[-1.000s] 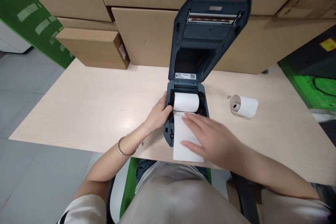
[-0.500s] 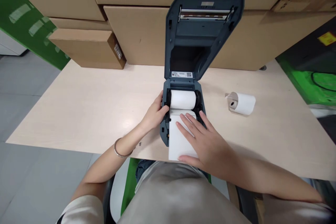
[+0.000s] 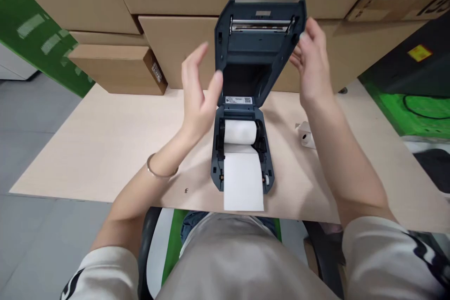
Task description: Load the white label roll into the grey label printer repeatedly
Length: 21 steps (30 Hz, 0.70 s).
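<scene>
A dark blue-grey label printer (image 3: 216,168) sits on the pale wooden table (image 3: 105,140) with its lid (image 3: 260,42) standing upright. A white paper roll (image 3: 240,132) lies in its bay, and the paper strip (image 3: 243,180) runs forward over the table edge. My left hand (image 3: 197,93) is raised beside the lid's left edge, fingers spread and holding nothing. My right hand (image 3: 311,63) is up at the lid's right edge, fingers apart, touching or very near it.
A second white paper roll (image 3: 304,135) lies on the table right of the printer, partly hidden by my right forearm. Stacked cardboard boxes (image 3: 176,47) line the back of the table. Green-and-black objects (image 3: 418,103) stand at the right.
Both hands left the paper and the printer base and rose to either side of the open lid. The paper strip now lies uncovered.
</scene>
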Each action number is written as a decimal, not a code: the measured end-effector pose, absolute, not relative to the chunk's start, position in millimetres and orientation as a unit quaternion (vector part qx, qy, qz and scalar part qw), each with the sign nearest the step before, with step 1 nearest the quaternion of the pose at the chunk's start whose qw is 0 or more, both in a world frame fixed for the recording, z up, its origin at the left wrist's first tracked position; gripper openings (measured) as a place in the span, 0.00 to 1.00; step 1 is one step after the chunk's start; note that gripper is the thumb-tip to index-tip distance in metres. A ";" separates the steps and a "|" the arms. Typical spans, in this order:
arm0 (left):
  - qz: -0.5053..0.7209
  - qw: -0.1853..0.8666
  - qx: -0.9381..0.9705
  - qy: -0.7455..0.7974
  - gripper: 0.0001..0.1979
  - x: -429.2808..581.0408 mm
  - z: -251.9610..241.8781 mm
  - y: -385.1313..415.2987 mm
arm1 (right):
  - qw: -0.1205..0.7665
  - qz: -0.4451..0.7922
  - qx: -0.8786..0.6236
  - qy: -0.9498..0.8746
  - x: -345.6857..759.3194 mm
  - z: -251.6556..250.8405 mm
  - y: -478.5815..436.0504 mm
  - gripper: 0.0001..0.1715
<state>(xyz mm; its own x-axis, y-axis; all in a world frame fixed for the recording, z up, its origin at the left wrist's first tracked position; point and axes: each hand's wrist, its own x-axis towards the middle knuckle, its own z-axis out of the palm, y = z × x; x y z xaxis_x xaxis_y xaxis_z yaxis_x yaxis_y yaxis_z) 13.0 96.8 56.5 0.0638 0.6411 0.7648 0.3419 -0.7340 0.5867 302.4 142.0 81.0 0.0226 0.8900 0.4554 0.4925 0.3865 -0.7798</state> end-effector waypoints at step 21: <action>0.311 0.056 0.940 0.129 0.23 4.3 28.1 -1.4 | 0.563 0.332 -0.389 -0.649 295.8 100.4 149.4 0.39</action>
<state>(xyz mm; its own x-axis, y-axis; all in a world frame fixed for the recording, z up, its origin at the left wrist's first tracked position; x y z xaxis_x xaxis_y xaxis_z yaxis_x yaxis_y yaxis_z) 4.3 -1.4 28.1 0.7730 0.2777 0.5705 0.2082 -0.9604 0.1853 295.8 149.4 100.4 -0.0636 0.8790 0.4726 0.1301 0.4768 -0.8693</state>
